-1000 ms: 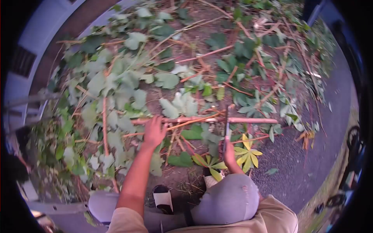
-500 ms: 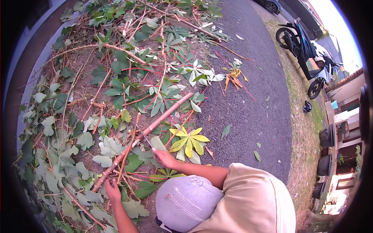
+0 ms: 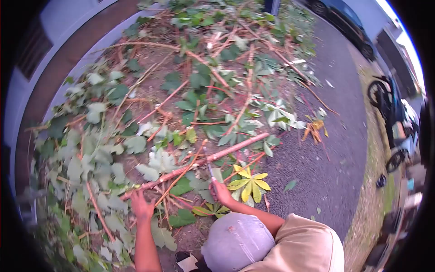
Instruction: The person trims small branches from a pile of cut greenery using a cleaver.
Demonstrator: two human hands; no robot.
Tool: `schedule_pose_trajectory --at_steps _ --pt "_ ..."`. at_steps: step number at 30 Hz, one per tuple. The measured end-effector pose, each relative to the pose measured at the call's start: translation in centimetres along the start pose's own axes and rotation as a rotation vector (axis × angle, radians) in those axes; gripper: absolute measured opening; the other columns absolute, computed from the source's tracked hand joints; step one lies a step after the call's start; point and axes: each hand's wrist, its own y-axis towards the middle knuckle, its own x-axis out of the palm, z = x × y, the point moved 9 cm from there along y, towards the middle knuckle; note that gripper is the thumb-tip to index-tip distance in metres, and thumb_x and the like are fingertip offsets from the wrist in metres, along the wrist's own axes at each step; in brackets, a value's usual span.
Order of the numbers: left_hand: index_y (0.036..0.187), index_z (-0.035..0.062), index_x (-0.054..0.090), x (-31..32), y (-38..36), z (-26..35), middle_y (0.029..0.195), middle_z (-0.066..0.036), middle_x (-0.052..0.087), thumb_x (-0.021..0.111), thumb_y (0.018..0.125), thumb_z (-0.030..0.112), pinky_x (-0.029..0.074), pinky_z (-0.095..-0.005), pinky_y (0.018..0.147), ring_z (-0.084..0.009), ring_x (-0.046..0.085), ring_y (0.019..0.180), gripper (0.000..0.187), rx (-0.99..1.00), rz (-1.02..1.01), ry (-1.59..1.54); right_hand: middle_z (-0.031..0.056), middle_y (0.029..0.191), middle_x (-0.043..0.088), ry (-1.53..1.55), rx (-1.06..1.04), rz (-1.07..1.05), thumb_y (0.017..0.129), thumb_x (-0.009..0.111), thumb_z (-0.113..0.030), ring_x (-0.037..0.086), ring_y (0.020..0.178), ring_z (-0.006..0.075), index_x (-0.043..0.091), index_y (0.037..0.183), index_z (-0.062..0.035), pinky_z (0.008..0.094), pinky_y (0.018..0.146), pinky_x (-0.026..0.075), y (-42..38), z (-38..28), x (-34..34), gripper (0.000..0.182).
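A thick, reddish-brown branch slants across the leaf litter before me. My left hand is at its lower left end, with the fingers curled over the wood. In my right hand is a knife; its narrow blade points up and crosses the branch near the middle. Thinner brown twigs lie crossed beside the branch between my hands. A yellow, finger-lobed leaf rests just right of my right hand. My bent knee in grey, worn denim is below.
Cut branches and green leaves cover the soil up to a wall at left. Asphalt runs along the right, with dry orange leaves on it. Beyond are a grass strip, a parked motorbike and a car.
My view has swung, so the scene sits further right and the branch looks flatter. My left hand has moved up onto the branch's end. The knife now stands more upright across the branch.
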Motion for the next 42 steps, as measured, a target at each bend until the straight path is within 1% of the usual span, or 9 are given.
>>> schedule_pose_trajectory --at_steps 2,6,20,24,28,30,34,35,42 --pt "0.137 0.0045 0.06 -0.4 -0.3 -0.2 0.139 -0.026 0.055 0.088 0.08 0.026 0.045 -0.0532 0.113 -0.0438 0.054 0.13 0.067 0.107 0.102 -0.016 -0.0021 0.064 0.047 -0.063 -0.002 0.042 0.111 0.041 -0.062 0.041 0.047 0.0125 0.061 0.092 -0.0102 0.0309 0.044 0.037 1.0 1.2 -1.5 0.059" --pt "0.14 0.0082 0.059 0.9 -0.3 -2.4 0.142 -0.023 0.048 0.079 0.088 0.028 0.054 -0.0511 0.104 -0.0426 0.061 0.122 0.059 -0.028 -0.053 -0.062 -0.0066 0.055 0.035 0.13 0.06 0.082 0.105 0.046 -0.071 0.03 0.039 0.01 0.05 0.084 -0.0188 0.0286 0.036 0.022 1.4 1.2 -0.8 0.057" --pt "0.124 0.0096 0.068 2.0 -3.0 -2.1 0.145 -0.021 0.046 0.061 0.104 0.034 0.036 -0.0548 0.117 -0.0378 0.042 0.142 0.033 0.068 0.042 -0.182 -0.005 0.055 0.038 -0.016 0.0 0.14 0.107 0.043 -0.071 0.033 0.042 0.0103 0.051 0.09 -0.016 0.0297 0.039 0.025 0.0 -2.2 1.7 0.058" --pt "0.131 0.0075 0.063 1.1 -3.1 -0.9 0.147 -0.023 0.042 0.065 0.101 0.041 0.038 -0.0559 0.116 -0.0402 0.042 0.141 0.045 0.171 0.09 -0.184 -0.0048 0.055 0.038 0.009 -0.028 0.131 0.107 0.043 -0.071 0.033 0.042 0.0097 0.052 0.09 -0.0162 0.0294 0.038 0.025 -1.0 -2.6 2.0 0.058" --pt "0.144 0.0032 0.048 0.0 -4.2 -1.0 0.151 -0.022 0.041 0.073 0.09 0.059 0.045 -0.0564 0.113 -0.0433 0.043 0.142 0.081 0.259 0.195 -0.13 -0.0054 0.057 0.039 0.034 -0.062 0.134 0.106 0.044 -0.071 0.033 0.043 0.008 0.053 0.091 -0.0165 0.0289 0.039 0.025 -0.2 -2.1 1.2 0.058" --pt "0.141 0.0017 0.05 3.0 -4.3 -2.7 0.152 -0.021 0.043 0.069 0.093 0.06 0.047 -0.0541 0.11 -0.0399 0.045 0.144 0.077 0.217 -0.137 -0.148 -0.0077 0.063 0.039 -0.034 -0.066 0.242 0.106 0.045 -0.072 0.032 0.048 0.0059 0.053 0.091 -0.0167 0.0257 0.045 0.021 -1.4 -2.8 1.5 0.058" --pt "0.12 0.0039 0.063 5.6 -5.0 -4.0 0.116 -0.019 0.068 0.059 0.1 0.06 0.053 -0.0533 0.099 -0.0406 0.068 0.112 0.06 0.109 -0.238 -0.126 -0.007 0.063 0.037 -0.122 -0.1 0.256 0.105 0.044 -0.074 0.033 0.049 0.0065 0.052 0.089 -0.0154 0.0289 0.044 0.02 -0.2 -2.3 0.5 0.061" --pt "0.097 0.0023 0.07 4.2 -5.2 -3.8 0.09 -0.019 0.073 0.06 0.098 0.057 0.056 -0.0532 0.092 -0.0425 0.072 0.093 0.056 0.101 -0.035 -0.195 -0.0065 0.064 0.038 -0.081 -0.127 0.202 0.106 0.042 -0.072 0.033 0.049 0.0066 0.052 0.091 -0.0142 0.0282 0.043 0.022 -1.6 -3.0 1.4 0.06" --pt "0.093 0.0047 0.068 -2.4 -4.5 0.7 0.089 -0.018 0.072 0.062 0.099 0.051 0.054 -0.0545 0.085 -0.0425 0.072 0.09 0.047 0.202 0.103 -0.36 -0.0056 0.066 0.039 0.029 -0.279 0.07 0.109 0.039 -0.068 0.034 0.049 0.0068 0.052 0.094 -0.0122 0.0263 0.041 0.024 -0.6 -10.2 3.8 0.059"
